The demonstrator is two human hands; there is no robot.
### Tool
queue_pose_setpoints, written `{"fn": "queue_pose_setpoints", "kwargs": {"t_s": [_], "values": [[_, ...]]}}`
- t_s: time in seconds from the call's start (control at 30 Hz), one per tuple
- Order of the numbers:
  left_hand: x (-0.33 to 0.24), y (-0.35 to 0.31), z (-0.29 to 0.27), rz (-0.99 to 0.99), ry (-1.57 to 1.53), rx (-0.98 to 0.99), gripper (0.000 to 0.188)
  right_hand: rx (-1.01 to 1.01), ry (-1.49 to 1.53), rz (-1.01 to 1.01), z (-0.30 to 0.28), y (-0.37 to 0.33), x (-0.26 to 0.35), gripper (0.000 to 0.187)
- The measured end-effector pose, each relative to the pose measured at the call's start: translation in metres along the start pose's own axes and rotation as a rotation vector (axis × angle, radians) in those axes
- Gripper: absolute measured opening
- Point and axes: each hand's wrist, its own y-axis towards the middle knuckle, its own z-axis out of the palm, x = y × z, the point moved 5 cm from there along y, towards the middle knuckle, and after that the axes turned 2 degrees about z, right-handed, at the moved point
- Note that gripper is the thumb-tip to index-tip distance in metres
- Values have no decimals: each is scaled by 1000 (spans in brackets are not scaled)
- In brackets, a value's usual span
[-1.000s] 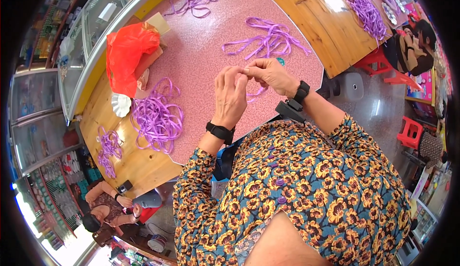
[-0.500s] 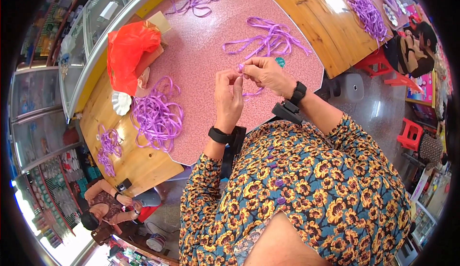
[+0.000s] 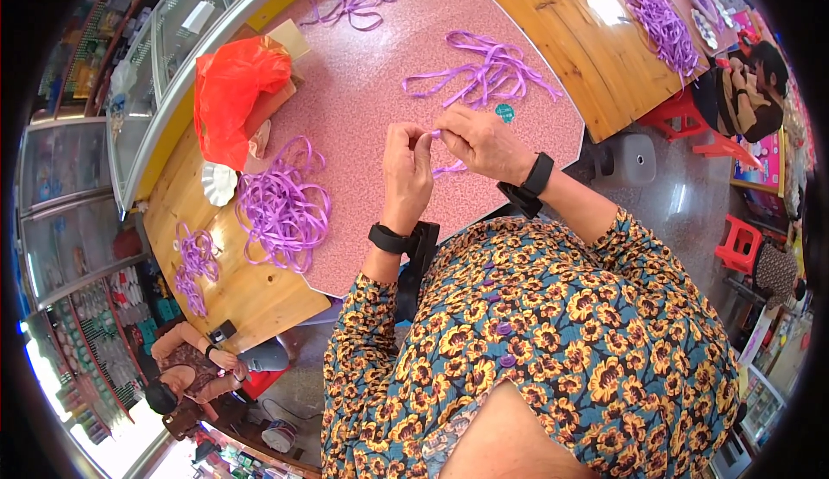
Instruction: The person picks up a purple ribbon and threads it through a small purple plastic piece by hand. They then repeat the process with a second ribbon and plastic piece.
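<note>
Over the pink speckled tabletop (image 3: 363, 82), my two hands meet at a purple ribbon (image 3: 436, 134). My left hand (image 3: 408, 168) pinches it between thumb and forefinger. My right hand (image 3: 484, 142) grips the same ribbon from the other side, knuckles turned up, so its fingertips are partly hidden. A short length of the ribbon shows below the right hand. Just beyond my hands lies a loose heap of purple ribbon (image 3: 492, 69); whether it joins the held piece I cannot tell.
Left of my hands sit a larger ribbon pile (image 3: 283, 207), a white fluted dish (image 3: 219, 185) and a red plastic bag (image 3: 237, 99) on a box. A round green sticker (image 3: 504, 113) marks the tabletop. Seated people (image 3: 186, 358) are at lower left and far right, near red stools (image 3: 738, 243).
My right hand has turned over more, its back now facing up, and the ribbon between my fingers looks stretched a little wider. My left hand has shifted slightly.
</note>
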Motion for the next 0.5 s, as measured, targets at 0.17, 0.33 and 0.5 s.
{"fn": "queue_pose_setpoints", "kwargs": {"t_s": [0.17, 0.33, 0.5], "values": [[5, 4, 0, 34, 1, 82, 5, 177, -185, -55, -3, 1, 1, 11], [24, 3, 3, -194, -278, 131, 9, 167, -158, -42, -3, 2, 1, 9], [15, 2, 7, -265, -430, 140, 12, 116, -61, 56, -4, 1, 0, 9]]}}
